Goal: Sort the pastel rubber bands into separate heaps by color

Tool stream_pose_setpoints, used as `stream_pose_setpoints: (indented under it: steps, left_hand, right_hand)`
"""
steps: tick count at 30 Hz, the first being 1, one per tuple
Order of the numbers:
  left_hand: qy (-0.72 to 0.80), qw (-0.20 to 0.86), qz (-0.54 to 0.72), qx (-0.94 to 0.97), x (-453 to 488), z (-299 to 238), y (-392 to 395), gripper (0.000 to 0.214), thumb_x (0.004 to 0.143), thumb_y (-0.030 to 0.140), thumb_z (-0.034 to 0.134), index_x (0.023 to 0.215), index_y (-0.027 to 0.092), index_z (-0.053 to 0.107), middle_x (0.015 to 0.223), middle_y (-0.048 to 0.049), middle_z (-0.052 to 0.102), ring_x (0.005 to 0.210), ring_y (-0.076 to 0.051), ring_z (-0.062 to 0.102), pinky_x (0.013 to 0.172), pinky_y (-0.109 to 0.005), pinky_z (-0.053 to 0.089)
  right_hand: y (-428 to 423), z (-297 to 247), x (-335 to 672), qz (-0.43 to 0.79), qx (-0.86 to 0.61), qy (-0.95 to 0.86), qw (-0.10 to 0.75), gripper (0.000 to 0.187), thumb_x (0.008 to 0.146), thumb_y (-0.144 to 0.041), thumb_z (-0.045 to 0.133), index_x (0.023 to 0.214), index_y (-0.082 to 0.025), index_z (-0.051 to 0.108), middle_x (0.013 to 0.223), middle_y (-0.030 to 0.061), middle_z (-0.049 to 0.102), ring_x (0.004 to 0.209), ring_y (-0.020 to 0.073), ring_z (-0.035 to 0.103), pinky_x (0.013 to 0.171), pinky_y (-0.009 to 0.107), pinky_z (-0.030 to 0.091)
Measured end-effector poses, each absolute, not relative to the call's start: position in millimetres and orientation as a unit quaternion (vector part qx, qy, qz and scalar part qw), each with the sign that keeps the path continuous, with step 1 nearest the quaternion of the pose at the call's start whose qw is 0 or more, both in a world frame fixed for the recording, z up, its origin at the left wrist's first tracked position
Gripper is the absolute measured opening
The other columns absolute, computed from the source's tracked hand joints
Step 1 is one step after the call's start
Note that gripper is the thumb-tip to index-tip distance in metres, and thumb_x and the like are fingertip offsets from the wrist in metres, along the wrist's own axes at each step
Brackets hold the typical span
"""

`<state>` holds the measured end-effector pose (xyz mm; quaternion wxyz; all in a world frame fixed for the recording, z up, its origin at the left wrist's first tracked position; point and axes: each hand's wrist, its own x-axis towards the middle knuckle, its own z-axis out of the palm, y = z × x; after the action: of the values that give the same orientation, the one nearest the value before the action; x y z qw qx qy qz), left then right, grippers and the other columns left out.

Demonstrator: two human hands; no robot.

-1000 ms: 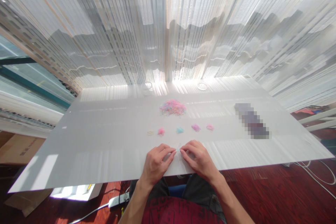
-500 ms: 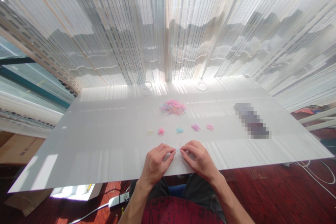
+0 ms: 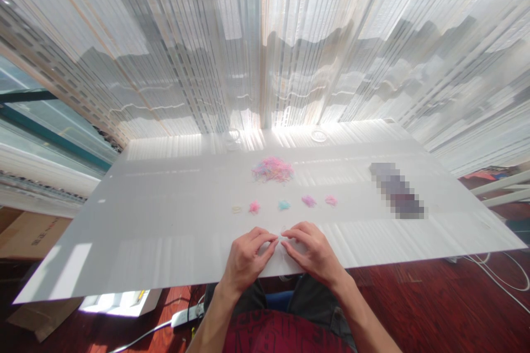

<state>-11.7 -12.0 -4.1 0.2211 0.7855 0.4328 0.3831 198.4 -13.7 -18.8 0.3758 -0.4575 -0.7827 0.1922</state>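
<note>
My left hand [image 3: 247,256] and my right hand [image 3: 311,251] rest at the near edge of the white table [image 3: 165,220], fingertips meeting. Both are pinched on a tiny clear elastic band [image 3: 282,233] between them. Beyond them lies a row of small sorted clumps: yellowish [image 3: 236,209], pink [image 3: 254,207], blue [image 3: 284,205], purple [image 3: 308,201] and pink [image 3: 330,199]. Farther back sits a mixed pile of coloured bands [image 3: 272,169].
A blurred-out object [image 3: 396,188] lies on the table's right side. Two clear round lids or cups [image 3: 318,135] stand by the sheer curtain at the back. Cables and a power strip [image 3: 186,315] lie on the red floor.
My right hand's fingers have lowered slightly and flattened toward the table; otherwise nothing has moved.
</note>
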Motion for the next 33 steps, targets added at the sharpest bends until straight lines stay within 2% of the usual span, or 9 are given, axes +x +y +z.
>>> stream_pose_setpoints:
  steps: [33]
  left_hand:
    - [0.444,0.231,0.372,0.782,-11.0,-3.2,-12.6,0.01,0.096,0.018,0.062,0.094,0.021,0.071,0.086,-0.002,0.071,0.069,-0.012,0.065,0.063,-0.02,0.053]
  right_hand:
    - [-13.2,-14.6,197.3,0.218,-0.461,-0.771,0.381,0.009,0.094,-0.017,0.065,0.094,-0.023,0.07,0.088,0.0041,0.069,0.083,0.0209,0.064,0.076,0.035,0.053]
